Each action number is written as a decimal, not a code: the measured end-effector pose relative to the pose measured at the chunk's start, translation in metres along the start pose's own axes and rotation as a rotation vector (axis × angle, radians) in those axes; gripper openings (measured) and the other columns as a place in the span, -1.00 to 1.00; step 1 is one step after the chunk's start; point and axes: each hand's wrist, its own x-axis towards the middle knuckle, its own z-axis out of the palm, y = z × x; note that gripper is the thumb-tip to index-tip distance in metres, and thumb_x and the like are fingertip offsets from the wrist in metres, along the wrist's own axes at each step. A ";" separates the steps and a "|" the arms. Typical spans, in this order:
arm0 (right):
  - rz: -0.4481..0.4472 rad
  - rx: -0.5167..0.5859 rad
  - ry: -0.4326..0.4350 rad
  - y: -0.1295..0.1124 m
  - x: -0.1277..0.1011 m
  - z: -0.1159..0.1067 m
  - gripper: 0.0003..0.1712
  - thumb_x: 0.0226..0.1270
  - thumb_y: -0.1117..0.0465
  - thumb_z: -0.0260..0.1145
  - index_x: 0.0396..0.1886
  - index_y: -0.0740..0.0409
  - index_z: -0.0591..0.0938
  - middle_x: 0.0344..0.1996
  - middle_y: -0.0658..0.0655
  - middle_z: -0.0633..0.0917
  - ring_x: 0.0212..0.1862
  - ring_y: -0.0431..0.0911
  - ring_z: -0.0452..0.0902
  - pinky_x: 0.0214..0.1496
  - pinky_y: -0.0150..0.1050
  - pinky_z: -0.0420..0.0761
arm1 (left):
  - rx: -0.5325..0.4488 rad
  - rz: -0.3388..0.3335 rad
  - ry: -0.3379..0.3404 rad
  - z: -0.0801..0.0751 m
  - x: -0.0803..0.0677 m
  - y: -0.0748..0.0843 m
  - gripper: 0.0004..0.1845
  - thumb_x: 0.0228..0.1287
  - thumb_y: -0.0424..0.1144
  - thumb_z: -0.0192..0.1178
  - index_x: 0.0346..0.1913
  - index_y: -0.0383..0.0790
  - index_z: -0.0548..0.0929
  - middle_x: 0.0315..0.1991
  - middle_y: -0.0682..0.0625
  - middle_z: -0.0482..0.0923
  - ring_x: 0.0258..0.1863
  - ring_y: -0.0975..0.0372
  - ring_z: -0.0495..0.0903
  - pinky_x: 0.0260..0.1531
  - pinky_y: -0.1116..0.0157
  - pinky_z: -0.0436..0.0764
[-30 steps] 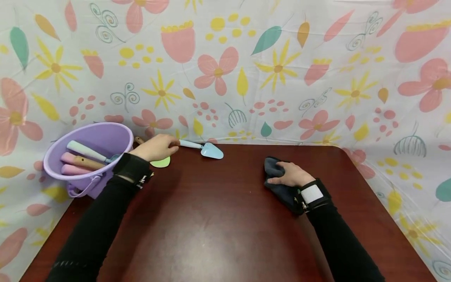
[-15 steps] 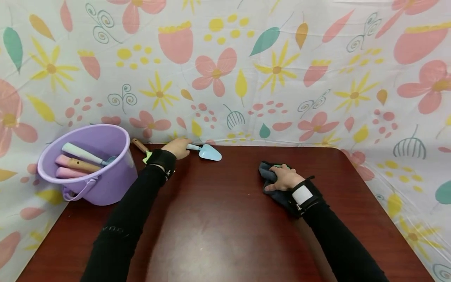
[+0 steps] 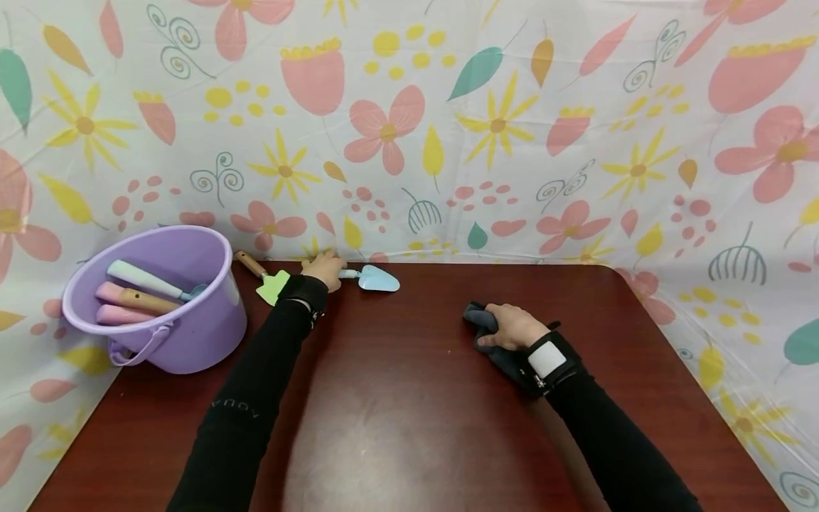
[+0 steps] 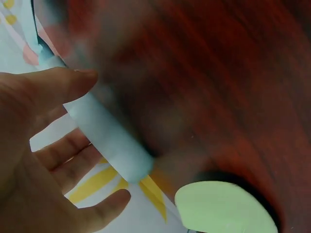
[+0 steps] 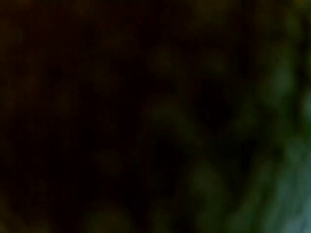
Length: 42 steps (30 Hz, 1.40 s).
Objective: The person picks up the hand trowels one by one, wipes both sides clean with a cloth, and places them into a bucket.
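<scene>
At the back of the table my left hand (image 3: 323,270) is at a light blue hand trowel (image 3: 378,279). Its handle (image 4: 114,141) lies between thumb and fingers in the left wrist view, thumb across the top and the little finger held out. A light green trowel (image 3: 274,286) with a wooden handle lies just left of this hand. My right hand (image 3: 515,327) grips a bunched dark grey cloth (image 3: 481,318) on the right half of the table. The right wrist view is almost black, with only a blurred greyish-green patch at its right edge.
A purple bucket (image 3: 205,320) stands at the back left, holding several tools with pale blue, pink and wooden handles (image 3: 143,279). A flower-printed sheet (image 3: 397,206) rises behind the brown table (image 3: 384,398) and along its sides.
My left hand has moved right from beside the bucket, past the green trowel, to the blue trowel's handle. The right hand has shifted slightly left with the cloth.
</scene>
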 end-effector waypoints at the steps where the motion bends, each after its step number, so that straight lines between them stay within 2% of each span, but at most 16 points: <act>1: -0.004 0.003 0.011 0.000 0.000 0.001 -0.18 0.30 -0.01 0.40 0.38 0.34 0.30 0.23 0.46 0.42 0.26 0.33 0.32 0.18 0.18 0.39 | 0.002 -0.005 0.000 0.000 -0.002 0.001 -0.63 0.31 -0.40 0.18 0.17 -0.23 0.58 0.21 -0.26 0.38 0.20 -0.14 0.33 0.11 -0.23 0.22; 5: -0.027 -0.002 0.063 0.000 -0.003 0.008 -0.24 0.29 0.02 0.41 0.33 0.32 0.36 0.15 0.43 0.49 0.18 0.31 0.41 0.12 0.16 0.44 | -0.023 0.004 -0.006 0.006 -0.003 -0.001 -0.90 0.25 -0.35 0.26 -0.18 -0.22 0.67 -0.16 -0.14 0.54 -0.14 -0.01 0.47 -0.07 -0.09 0.31; 9: -0.050 0.014 0.099 0.000 -0.007 0.010 -0.28 0.29 0.04 0.41 0.30 0.30 0.38 0.11 0.42 0.51 0.15 0.29 0.44 0.09 0.16 0.45 | -0.113 0.020 -0.006 0.009 -0.004 0.001 -0.95 0.28 -0.28 0.24 -0.30 -0.20 0.63 -0.37 -0.07 0.52 -0.36 0.08 0.46 -0.25 0.09 0.38; 13: -0.090 0.047 0.104 0.007 -0.009 0.006 -0.37 0.29 0.05 0.41 0.23 0.24 0.43 0.05 0.34 0.54 0.08 0.23 0.48 0.01 0.14 0.49 | -0.189 0.050 0.022 0.003 -0.014 0.009 -0.90 0.35 -0.25 0.18 -0.24 -0.22 0.60 -0.35 -0.09 0.50 -0.42 0.08 0.43 -0.40 0.19 0.40; 17: -0.135 0.090 0.129 0.015 -0.013 0.000 -0.45 0.28 0.05 0.42 0.14 0.19 0.47 -0.01 0.25 0.59 0.01 0.17 0.52 -0.06 0.10 0.51 | -0.204 0.085 0.041 0.000 -0.023 0.012 -0.87 0.40 -0.23 0.14 -0.14 -0.21 0.60 -0.26 -0.09 0.51 -0.36 0.07 0.45 -0.35 0.17 0.43; 22: -0.181 0.162 0.223 0.013 -0.022 -0.009 -0.44 0.29 0.00 0.40 0.15 0.17 0.46 0.00 0.23 0.59 0.02 0.17 0.53 -0.08 0.08 0.51 | -0.307 0.106 0.085 0.001 -0.033 0.014 -0.89 0.36 -0.21 0.15 -0.29 -0.16 0.59 -0.42 -0.06 0.50 -0.49 0.09 0.45 -0.48 0.21 0.44; 26: -0.194 0.251 0.313 0.003 -0.030 -0.021 -0.44 0.31 0.00 0.39 0.19 0.11 0.45 0.00 0.20 0.59 -0.02 0.12 0.53 -0.12 0.04 0.51 | -0.369 0.133 0.122 0.000 -0.045 0.017 -0.85 0.40 -0.17 0.14 -0.25 -0.17 0.63 -0.44 -0.02 0.47 -0.50 0.14 0.41 -0.46 0.23 0.41; 30: -0.209 0.314 0.394 -0.010 -0.038 -0.031 -0.41 0.33 -0.05 0.37 0.24 0.09 0.43 0.04 0.21 0.58 -0.04 0.10 0.53 -0.15 0.01 0.52 | -0.454 0.163 0.149 -0.001 -0.060 0.020 -0.80 0.44 -0.16 0.13 -0.06 -0.18 0.64 -0.40 -0.01 0.49 -0.50 0.15 0.38 -0.42 0.23 0.38; 33: -0.221 0.340 0.439 -0.020 -0.042 -0.037 -0.38 0.34 -0.10 0.34 0.26 0.07 0.42 0.03 0.20 0.57 -0.08 0.07 0.54 -0.20 -0.02 0.52 | -0.541 0.181 0.178 0.000 -0.070 0.024 -0.79 0.45 -0.15 0.15 0.01 -0.15 0.62 -0.37 0.00 0.51 -0.52 0.16 0.36 -0.43 0.23 0.36; 37: -0.225 0.370 0.511 -0.033 -0.046 -0.043 -0.36 0.34 -0.15 0.32 0.29 0.03 0.42 0.06 0.16 0.56 -0.05 0.06 0.53 -0.16 0.00 0.50 | -0.677 0.194 0.201 0.003 -0.081 0.032 -0.77 0.45 -0.10 0.15 0.01 -0.13 0.62 -0.42 -0.02 0.50 -0.61 0.18 0.28 -0.48 0.24 0.33; 42: -0.244 0.438 0.600 -0.054 -0.049 -0.047 -0.40 0.31 -0.14 0.34 0.24 0.01 0.47 0.04 0.12 0.57 -0.03 0.05 0.54 -0.08 0.07 0.50 | -0.790 0.209 0.225 0.004 -0.090 0.043 -0.78 0.46 -0.05 0.13 -0.01 -0.06 0.61 -0.52 -0.03 0.34 -0.63 0.18 0.19 -0.51 0.24 0.27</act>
